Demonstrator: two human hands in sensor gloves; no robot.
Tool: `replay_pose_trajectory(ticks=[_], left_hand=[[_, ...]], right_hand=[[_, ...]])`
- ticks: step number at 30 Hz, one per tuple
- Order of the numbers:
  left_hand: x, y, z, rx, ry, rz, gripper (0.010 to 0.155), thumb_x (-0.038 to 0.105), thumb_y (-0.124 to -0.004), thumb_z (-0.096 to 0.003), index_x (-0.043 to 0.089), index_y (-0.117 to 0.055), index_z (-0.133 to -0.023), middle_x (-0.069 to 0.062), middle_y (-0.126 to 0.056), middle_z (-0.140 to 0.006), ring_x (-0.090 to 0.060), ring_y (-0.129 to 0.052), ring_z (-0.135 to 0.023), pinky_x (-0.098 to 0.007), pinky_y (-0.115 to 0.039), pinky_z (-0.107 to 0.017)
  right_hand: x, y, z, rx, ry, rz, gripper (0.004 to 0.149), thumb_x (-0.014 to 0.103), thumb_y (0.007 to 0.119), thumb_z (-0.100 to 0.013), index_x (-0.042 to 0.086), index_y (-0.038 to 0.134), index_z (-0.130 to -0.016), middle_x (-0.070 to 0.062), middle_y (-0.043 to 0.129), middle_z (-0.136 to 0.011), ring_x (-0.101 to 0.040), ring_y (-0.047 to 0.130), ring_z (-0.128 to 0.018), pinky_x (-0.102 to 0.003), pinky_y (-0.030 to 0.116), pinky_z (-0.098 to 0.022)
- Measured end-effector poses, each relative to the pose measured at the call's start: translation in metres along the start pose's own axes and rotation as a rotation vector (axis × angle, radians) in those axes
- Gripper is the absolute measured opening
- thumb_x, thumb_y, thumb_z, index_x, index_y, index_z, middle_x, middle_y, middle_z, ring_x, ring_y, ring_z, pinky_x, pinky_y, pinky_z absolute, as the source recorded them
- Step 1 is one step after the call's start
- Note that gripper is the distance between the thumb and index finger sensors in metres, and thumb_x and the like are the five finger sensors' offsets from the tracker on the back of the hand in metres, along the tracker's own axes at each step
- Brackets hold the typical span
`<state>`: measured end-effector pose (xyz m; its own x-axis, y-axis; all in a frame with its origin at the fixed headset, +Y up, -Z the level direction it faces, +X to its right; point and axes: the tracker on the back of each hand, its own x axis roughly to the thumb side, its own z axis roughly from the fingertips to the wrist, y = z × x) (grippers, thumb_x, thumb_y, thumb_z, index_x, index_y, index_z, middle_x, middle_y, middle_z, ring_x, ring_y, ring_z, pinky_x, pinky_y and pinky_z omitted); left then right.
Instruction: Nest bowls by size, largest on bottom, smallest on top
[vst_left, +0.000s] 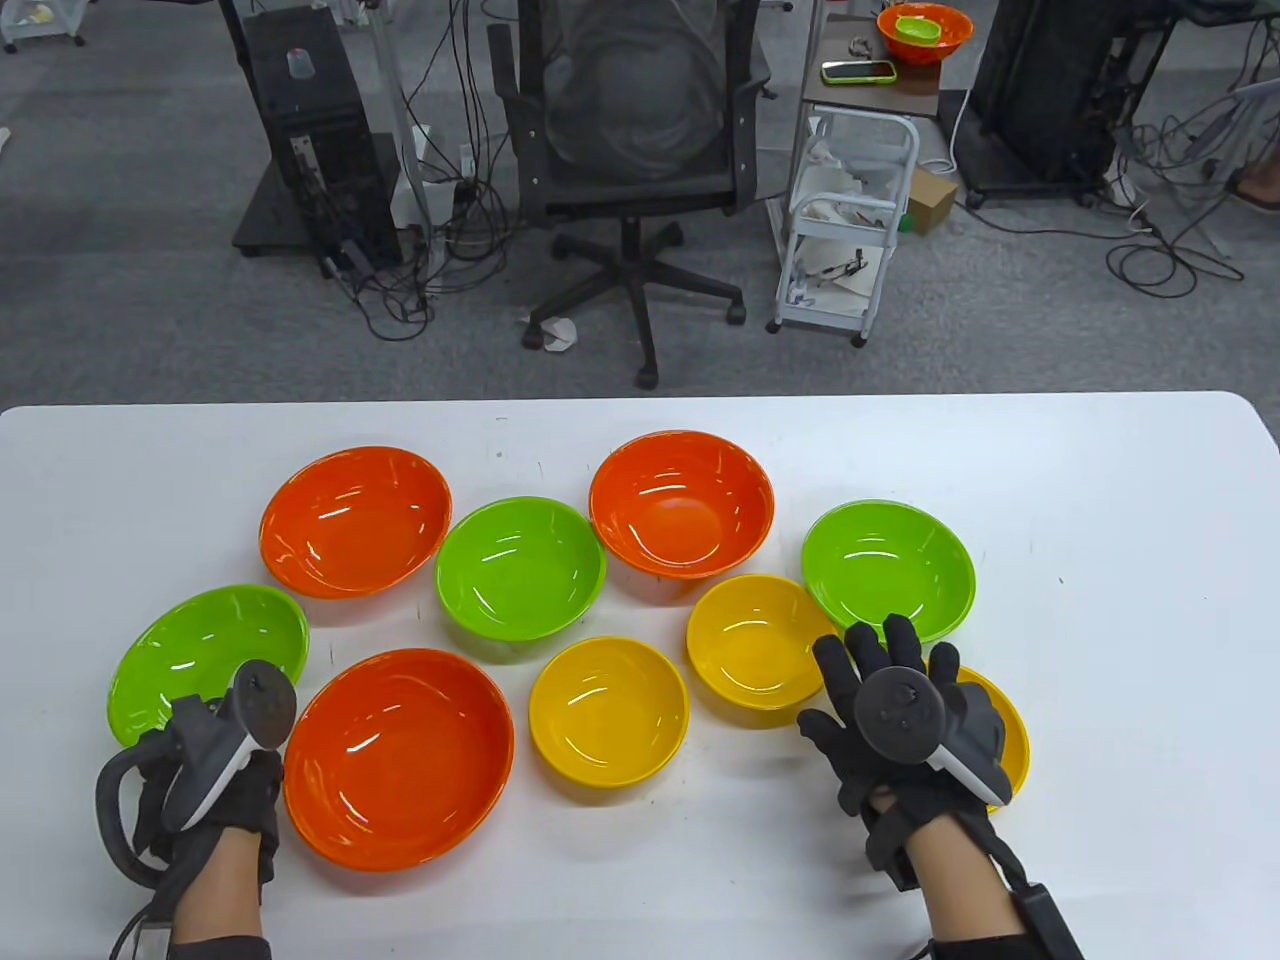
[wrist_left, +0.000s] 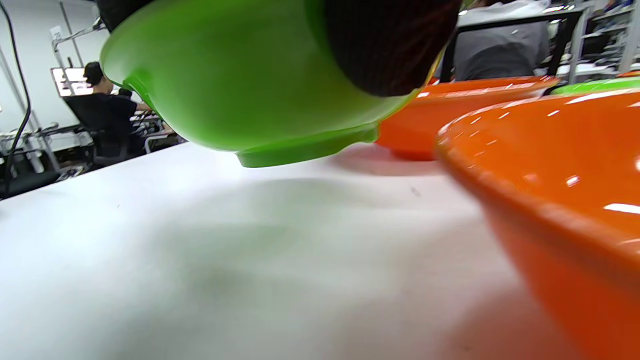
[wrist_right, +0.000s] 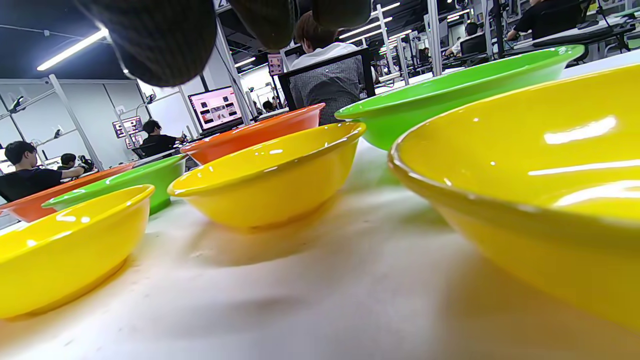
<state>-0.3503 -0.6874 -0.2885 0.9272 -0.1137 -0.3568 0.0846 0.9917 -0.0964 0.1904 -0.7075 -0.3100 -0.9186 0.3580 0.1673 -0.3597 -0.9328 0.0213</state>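
- Left hand (vst_left: 215, 765) grips the near rim of the far-left green bowl (vst_left: 205, 655); left wrist view shows that bowl (wrist_left: 240, 85) tilted, foot lifted off the white table (vst_left: 1100, 600), a gloved finger (wrist_left: 390, 45) on its outer wall.
- Right hand (vst_left: 905, 730) hovers with fingers spread over the near-right yellow bowl (vst_left: 1005, 725), gripping nothing; contact with the bowl can't be told.
- Big orange bowl (vst_left: 398, 755) sits near-left, just right of the left hand.
- Two more yellow bowls: centre-near (vst_left: 608, 712) and right of it (vst_left: 760, 640), close to the right hand's fingertips.
- Far row, left to right: orange bowl (vst_left: 355, 520), green bowl (vst_left: 520, 567), orange bowl (vst_left: 682, 503), green bowl (vst_left: 888, 570).
- Nothing nested; all nine bowls are single.
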Motion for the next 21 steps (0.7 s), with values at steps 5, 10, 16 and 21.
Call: replay_pose_trajectory(ticks=[5, 10, 16, 21], left_hand=[[0.016, 0.012, 0.023, 0.063, -0.110, -0.043, 0.045, 0.033, -0.081, -0.0474, 0.030, -0.083, -0.092, -0.002, -0.092, -0.089, -0.031, -0.089, -0.087, -0.059, -0.065, -0.073], [0.030, 0.018, 0.048, 0.102, -0.185, -0.037, 0.044, 0.033, -0.081, -0.0473, 0.030, -0.083, -0.091, -0.002, -0.092, -0.088, -0.032, -0.089, -0.087, -0.059, -0.064, -0.073], [0.045, 0.017, 0.071, 0.103, -0.260, -0.036, 0.044, 0.034, -0.081, -0.0472, 0.030, -0.084, -0.091, -0.002, -0.092, -0.088, -0.032, -0.089, -0.087, -0.060, -0.064, -0.073], [0.056, 0.007, 0.082, 0.083, -0.312, -0.058, 0.044, 0.035, -0.081, -0.0471, 0.030, -0.084, -0.091, -0.002, -0.092, -0.089, -0.032, -0.089, -0.087, -0.060, -0.064, -0.073]], right_hand=[[-0.004, 0.000, -0.001, -0.002, 0.009, -0.019, 0.072, 0.044, 0.076, -0.049, 0.017, 0.049, -0.110, -0.018, 0.037, -0.116, -0.048, 0.011, -0.105, -0.072, 0.007, -0.065], [-0.006, 0.000, -0.002, 0.000, 0.018, -0.033, 0.072, 0.044, 0.076, -0.049, 0.016, 0.049, -0.110, -0.018, 0.036, -0.116, -0.048, 0.011, -0.105, -0.072, 0.007, -0.065], [-0.009, 0.001, -0.002, 0.008, 0.028, -0.041, 0.072, 0.044, 0.076, -0.049, 0.016, 0.049, -0.110, -0.018, 0.037, -0.116, -0.048, 0.011, -0.105, -0.072, 0.007, -0.065], [-0.010, 0.002, -0.002, 0.019, 0.035, -0.037, 0.072, 0.044, 0.076, -0.049, 0.016, 0.049, -0.110, -0.018, 0.037, -0.116, -0.048, 0.011, -0.105, -0.072, 0.007, -0.065]])
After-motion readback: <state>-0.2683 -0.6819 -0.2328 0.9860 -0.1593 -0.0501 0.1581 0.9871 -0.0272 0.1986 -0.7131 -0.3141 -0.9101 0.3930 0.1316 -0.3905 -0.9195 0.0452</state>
